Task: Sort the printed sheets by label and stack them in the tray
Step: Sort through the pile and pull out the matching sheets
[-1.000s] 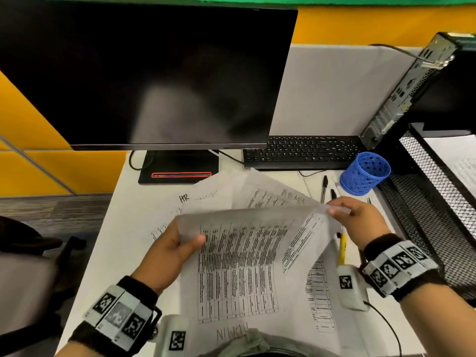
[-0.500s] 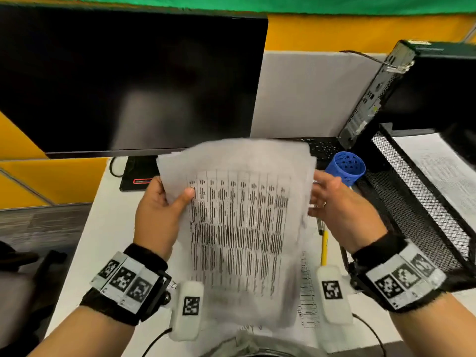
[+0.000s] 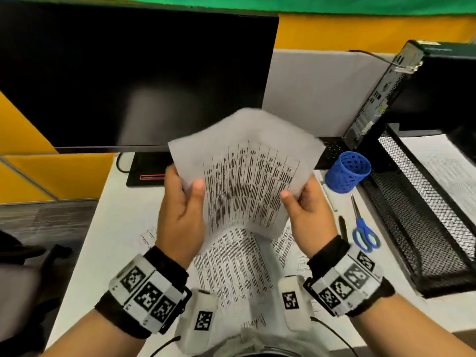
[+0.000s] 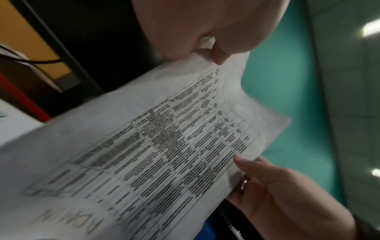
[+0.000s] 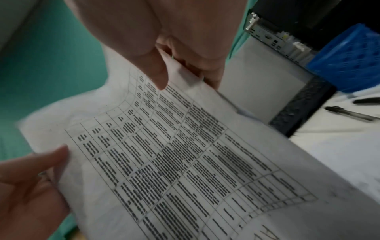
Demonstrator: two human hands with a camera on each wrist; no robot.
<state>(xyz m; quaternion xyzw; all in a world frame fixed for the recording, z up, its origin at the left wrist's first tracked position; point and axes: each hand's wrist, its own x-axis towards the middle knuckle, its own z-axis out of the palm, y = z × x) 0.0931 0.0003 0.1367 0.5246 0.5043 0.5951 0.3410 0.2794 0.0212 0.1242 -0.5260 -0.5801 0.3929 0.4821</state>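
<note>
A bundle of printed sheets (image 3: 247,176) with a dense table stands upright in the air over the desk, bowed in the middle. My left hand (image 3: 183,204) pinches its left edge, thumb on the printed face. My right hand (image 3: 306,202) pinches the right edge the same way. In the left wrist view the sheets (image 4: 156,146) carry a handwritten label near the bottom edge. The right wrist view shows the same sheets (image 5: 174,154) between both thumbs. More printed sheets (image 3: 231,266) lie flat on the desk under my hands. The black mesh tray (image 3: 422,228) stands at the right, with paper (image 3: 445,163) on its upper tier.
A dark monitor (image 3: 128,73) fills the back left, a keyboard (image 3: 332,150) behind the sheets. A blue mesh pen cup (image 3: 347,171), blue-handled scissors (image 3: 363,228) and a black pen (image 3: 342,228) lie between my right hand and the tray. A computer case (image 3: 412,86) stands at the back right.
The sheets were lifted off the desk and turned upright. Both hands came closer together and slid down the side edges, so the bundle now bows.
</note>
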